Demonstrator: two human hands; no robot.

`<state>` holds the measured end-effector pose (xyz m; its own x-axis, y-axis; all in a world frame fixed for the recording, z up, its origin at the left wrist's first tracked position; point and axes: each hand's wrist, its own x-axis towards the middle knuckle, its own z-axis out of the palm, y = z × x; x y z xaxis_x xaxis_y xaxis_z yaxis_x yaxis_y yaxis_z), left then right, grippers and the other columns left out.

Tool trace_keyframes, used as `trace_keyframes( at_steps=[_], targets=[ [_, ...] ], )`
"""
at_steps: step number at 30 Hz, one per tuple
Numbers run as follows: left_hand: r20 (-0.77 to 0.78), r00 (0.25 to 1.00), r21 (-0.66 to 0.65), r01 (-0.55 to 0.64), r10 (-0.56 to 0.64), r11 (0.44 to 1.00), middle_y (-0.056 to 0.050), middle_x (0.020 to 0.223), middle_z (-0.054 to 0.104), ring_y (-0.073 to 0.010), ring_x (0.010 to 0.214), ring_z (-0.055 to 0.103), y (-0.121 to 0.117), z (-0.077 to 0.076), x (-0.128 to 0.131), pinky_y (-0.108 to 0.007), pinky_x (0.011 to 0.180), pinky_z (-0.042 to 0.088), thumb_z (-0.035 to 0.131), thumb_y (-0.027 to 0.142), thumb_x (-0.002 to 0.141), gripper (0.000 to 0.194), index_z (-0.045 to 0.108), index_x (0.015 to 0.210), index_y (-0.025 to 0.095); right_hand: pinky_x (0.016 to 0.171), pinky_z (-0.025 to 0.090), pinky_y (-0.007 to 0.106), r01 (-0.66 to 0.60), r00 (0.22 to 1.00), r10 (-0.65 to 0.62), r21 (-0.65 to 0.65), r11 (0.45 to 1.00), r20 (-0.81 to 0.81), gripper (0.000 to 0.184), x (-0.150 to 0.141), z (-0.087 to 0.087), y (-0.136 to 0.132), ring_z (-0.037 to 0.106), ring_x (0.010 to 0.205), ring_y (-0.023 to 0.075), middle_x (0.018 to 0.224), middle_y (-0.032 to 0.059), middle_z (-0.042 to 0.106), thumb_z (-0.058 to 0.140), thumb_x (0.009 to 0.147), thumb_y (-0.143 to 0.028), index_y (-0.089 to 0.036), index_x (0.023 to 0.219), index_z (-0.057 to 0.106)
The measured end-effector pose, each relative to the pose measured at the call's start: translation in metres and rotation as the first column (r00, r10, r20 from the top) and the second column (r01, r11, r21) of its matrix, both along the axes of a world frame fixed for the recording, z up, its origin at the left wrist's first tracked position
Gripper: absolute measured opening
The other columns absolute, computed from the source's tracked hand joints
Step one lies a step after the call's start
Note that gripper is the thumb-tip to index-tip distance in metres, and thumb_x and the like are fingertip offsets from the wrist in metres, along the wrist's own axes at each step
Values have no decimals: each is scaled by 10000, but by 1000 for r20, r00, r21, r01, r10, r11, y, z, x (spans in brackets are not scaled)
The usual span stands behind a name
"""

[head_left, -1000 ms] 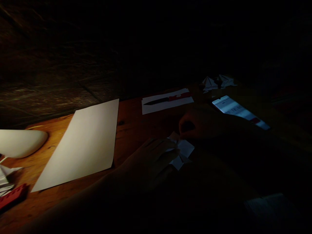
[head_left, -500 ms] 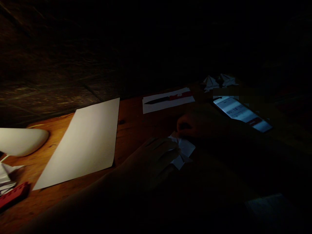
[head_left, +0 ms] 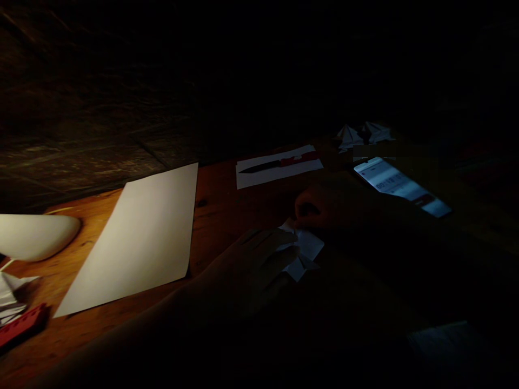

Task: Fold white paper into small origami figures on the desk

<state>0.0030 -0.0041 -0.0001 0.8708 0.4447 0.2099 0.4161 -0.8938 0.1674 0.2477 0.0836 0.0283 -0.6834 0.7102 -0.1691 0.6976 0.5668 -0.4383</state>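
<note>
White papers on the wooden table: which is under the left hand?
The small folded white paper: alone among them, it is partly covered by the left hand.

Folded white paper point(head_left: 311, 246) with splayed, pointed flaps; lies on the wooden table point(head_left: 221, 216).

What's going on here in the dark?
A person's left hand lies over a folded paper, and the right hand is at its far edge; its grip is too dark to see. Beyond, a red-handled knife lies on white paper. A lit phone is to the right, a large sheet to the left.
</note>
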Motion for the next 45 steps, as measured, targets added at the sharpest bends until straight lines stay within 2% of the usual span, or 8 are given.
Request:
trace_keyframes(
  at_steps=[6, 11, 18, 27, 32, 39, 45],
  targets=[
    [-26, 999, 17, -40, 41, 999, -160, 1457, 532, -312, 1281, 547, -1, -3, -2, -489, 1024, 560, 546, 246, 1033, 382, 526, 1401, 147, 595, 298, 272, -29, 999, 29, -7, 1000, -43, 272, 4, -4, 4, 580, 633, 117, 781, 15, 744, 673, 906, -442, -208, 848, 799],
    [-39, 999, 1, -23, 23, 1000, -137, 1390, 588, -296, 1262, 562, -1, 2, 1, -469, 1025, 555, 528, 234, 1038, 337, 540, 1362, 143, 586, 292, 281, -49, 997, 49, -5, 999, -52, 318, 5, -3, 4, 563, 606, 118, 764, 26, 738, 665, 901, -483, -200, 836, 796],
    [-50, 998, -25, -23, 22, 999, -134, 1411, 586, -288, 1311, 544, -1, 3, 1, -449, 1050, 522, 547, 237, 1034, 345, 541, 1366, 141, 585, 330, 291, -43, 995, 33, -105, 994, -96, 405, 10, -1, 3, 600, 643, 145, 760, 23, 736, 659, 869, -589, -208, 816, 786],
    [-27, 999, -15, -18, 17, 1000, -131, 1415, 593, -290, 1326, 546, 0, 0, 1, -449, 1036, 529, 558, 242, 1033, 386, 516, 1403, 140, 623, 377, 300, 85, 993, -96, -150, 985, -73, 307, 3, -4, 4, 647, 699, 168, 834, 44, 772, 689, 861, -487, -210, 828, 819],
    [-34, 999, -4, -18, 17, 1000, -127, 1382, 602, -289, 1264, 565, 0, 1, 1, -460, 1044, 526, 577, 224, 1016, 377, 536, 1377, 124, 642, 376, 296, 12, 992, -23, -90, 996, -121, 260, 3, -10, 6, 644, 714, 156, 855, 40, 774, 701, 876, -430, -195, 836, 804],
    [-34, 999, -9, -15, 15, 1000, -128, 1373, 589, -284, 1259, 555, 0, 2, 1, -462, 1045, 527, 574, 218, 1017, 367, 548, 1371, 126, 624, 350, 295, 2, 997, -8, -74, 997, -82, 234, 5, -8, 5, 616, 694, 149, 840, 36, 756, 697, 866, -410, -196, 842, 791],
    [-45, 998, 2, -38, 38, 999, -167, 1495, 502, -329, 1325, 515, -1, -1, -1, -514, 1053, 529, 539, 258, 1043, 382, 532, 1408, 145, 627, 347, 296, -20, 993, 8, -103, 994, -114, 302, 8, -2, 3, 605, 684, 146, 813, 36, 744, 695, 868, -471, -197, 769, 773]
  ],
)
